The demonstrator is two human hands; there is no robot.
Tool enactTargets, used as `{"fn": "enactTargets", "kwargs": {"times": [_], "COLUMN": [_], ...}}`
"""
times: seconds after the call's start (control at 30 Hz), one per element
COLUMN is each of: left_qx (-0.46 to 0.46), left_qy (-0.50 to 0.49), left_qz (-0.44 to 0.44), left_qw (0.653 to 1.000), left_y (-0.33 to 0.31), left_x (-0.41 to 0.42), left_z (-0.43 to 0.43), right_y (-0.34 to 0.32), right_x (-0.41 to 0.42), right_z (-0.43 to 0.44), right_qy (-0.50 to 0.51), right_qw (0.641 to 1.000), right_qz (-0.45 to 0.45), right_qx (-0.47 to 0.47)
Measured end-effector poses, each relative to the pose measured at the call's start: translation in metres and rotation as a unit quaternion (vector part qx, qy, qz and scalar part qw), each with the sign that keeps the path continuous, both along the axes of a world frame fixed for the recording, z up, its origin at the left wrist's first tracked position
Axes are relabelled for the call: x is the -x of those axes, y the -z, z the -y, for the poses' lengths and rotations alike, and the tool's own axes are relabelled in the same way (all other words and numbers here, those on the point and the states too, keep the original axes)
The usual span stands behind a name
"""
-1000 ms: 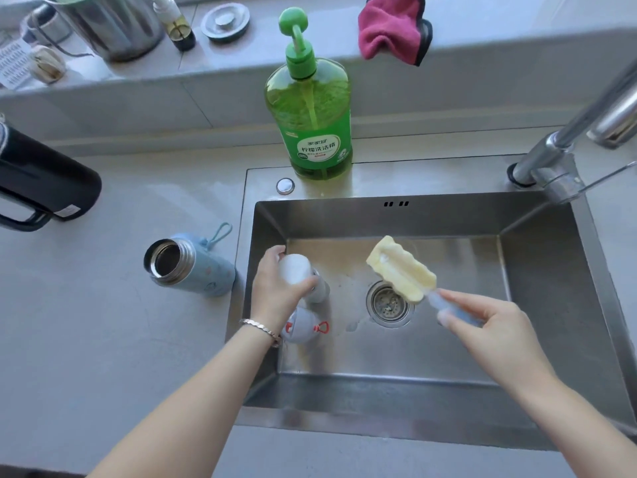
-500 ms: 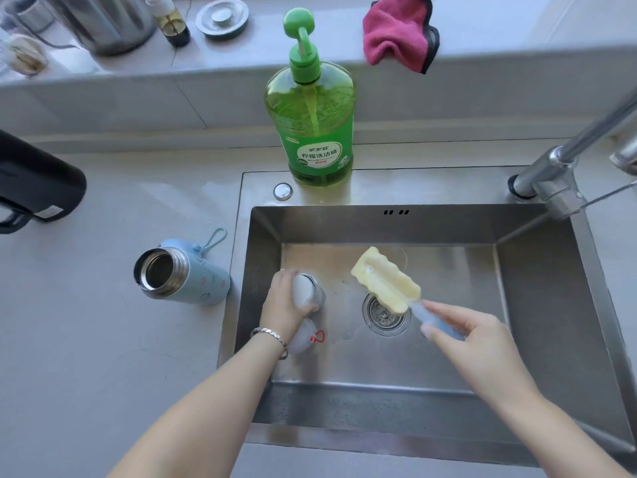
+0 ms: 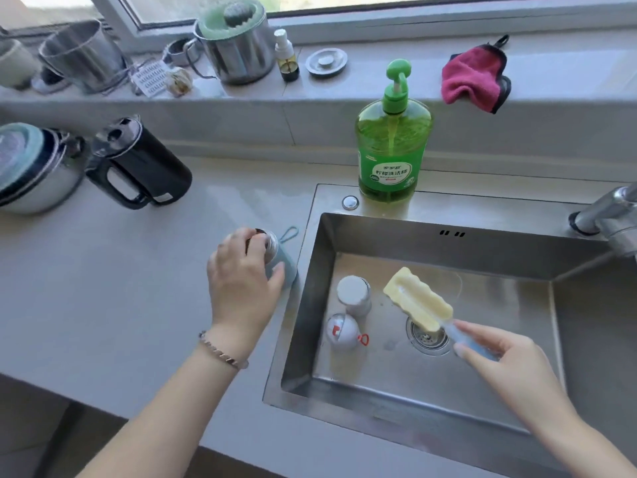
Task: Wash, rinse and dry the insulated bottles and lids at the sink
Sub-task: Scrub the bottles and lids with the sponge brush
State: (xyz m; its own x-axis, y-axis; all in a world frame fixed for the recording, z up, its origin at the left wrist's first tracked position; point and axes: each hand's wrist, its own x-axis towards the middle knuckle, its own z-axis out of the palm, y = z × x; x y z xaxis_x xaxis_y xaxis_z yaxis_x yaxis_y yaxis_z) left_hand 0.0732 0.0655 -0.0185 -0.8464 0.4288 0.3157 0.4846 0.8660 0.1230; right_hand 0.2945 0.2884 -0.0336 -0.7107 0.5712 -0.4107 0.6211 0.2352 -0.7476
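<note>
Counter (image 3: 103,288): runs left of the sink, with a sill behind it.

Sink (image 3: 517,251): steel, one basin. It looks dry, and no water runs from the tap (image 3: 613,215) at far right. Washing is judged barely begun.

Flask (image 3: 138,163): black with a handle, lying on its side far left. Probably queued for later.

Soap (image 3: 389,146): a green pump bottle on the sink's far rim, within reach of either hand.

Bottle (image 3: 289,270): blue with an open mouth, on the counter just left of the sink. The left hand (image 3: 241,281) curls over its neck, thumb on the body. I judge this a pickup to bring it to the basin.

Right hand (image 3: 510,360): pinches the handle of the brush (image 3: 418,300). The yellow sponge head hangs over the drain, likely so drips fall inside.

Cloth (image 3: 474,79): pink, on the sill at far right, kept away from splashes for drying.

Cup lid (image 3: 355,291) and dome lid (image 3: 341,331): on the basin floor at left, close together, waiting for the wash.

Count: two insulated vessels, two lid pieces, one brush, one soap, one cloth.
</note>
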Motion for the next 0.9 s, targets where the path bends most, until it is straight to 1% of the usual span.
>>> {"fn": "enactTargets", "kwargs": {"times": [0.07, 0.1, 0.17, 0.23, 0.3, 0.37, 0.53, 0.57, 0.63, 0.73, 0.77, 0.83, 0.9], "left_qx": [0.065, 0.085, 0.097, 0.063, 0.026, -0.006, -0.145, -0.176, -0.243, -0.336, -0.348, -0.355, -0.391], "left_qy": [-0.057, -0.057, -0.019, -0.019, -0.046, -0.049, -0.027, -0.020, -0.020, -0.039, -0.043, -0.055, -0.076], "left_qz": [0.089, 0.109, 0.104, 0.096, 0.127, 0.160, 0.206, 0.229, 0.299, 0.419, 0.446, 0.486, 0.523], "left_qw": [0.992, 0.989, 0.990, 0.993, 0.990, 0.986, 0.967, 0.957, 0.923, 0.843, 0.824, 0.796, 0.754], "left_y": [0.006, 0.012, 0.025, 0.031, 0.031, 0.030, -0.010, -0.020, -0.033, -0.031, -0.026, -0.016, -0.011], "left_x": [0.012, 0.014, 0.016, 0.018, 0.019, 0.018, -0.028, -0.042, -0.071, -0.109, -0.120, -0.140, -0.156], "left_z": [0.010, 0.014, 0.019, 0.020, 0.021, 0.023, 0.016, 0.011, -0.003, -0.032, -0.042, -0.061, -0.076], "right_y": [-0.002, -0.003, -0.007, -0.012, -0.015, -0.017, -0.028, -0.030, -0.035, -0.045, -0.047, -0.044, -0.042], "right_x": [-0.002, -0.003, -0.006, -0.011, -0.017, -0.025, -0.046, -0.049, -0.054, -0.054, -0.054, -0.053, -0.057], "right_z": [0.005, 0.007, 0.011, 0.012, 0.012, 0.013, 0.008, 0.007, 0.006, 0.009, 0.013, 0.025, 0.040], "right_qy": [-0.008, -0.008, -0.007, -0.006, 0.002, 0.009, 0.046, 0.052, 0.058, 0.059, 0.061, 0.047, -0.001], "right_qw": [1.000, 1.000, 1.000, 1.000, 1.000, 1.000, 0.999, 0.998, 0.998, 0.997, 0.996, 0.996, 0.995], "right_qz": [0.000, 0.001, -0.002, -0.004, -0.001, 0.000, -0.018, -0.023, -0.031, -0.050, -0.058, -0.063, -0.068], "right_qx": [-0.005, -0.007, -0.008, -0.012, -0.013, -0.006, -0.004, 0.000, 0.008, -0.015, -0.027, -0.050, -0.079]}}
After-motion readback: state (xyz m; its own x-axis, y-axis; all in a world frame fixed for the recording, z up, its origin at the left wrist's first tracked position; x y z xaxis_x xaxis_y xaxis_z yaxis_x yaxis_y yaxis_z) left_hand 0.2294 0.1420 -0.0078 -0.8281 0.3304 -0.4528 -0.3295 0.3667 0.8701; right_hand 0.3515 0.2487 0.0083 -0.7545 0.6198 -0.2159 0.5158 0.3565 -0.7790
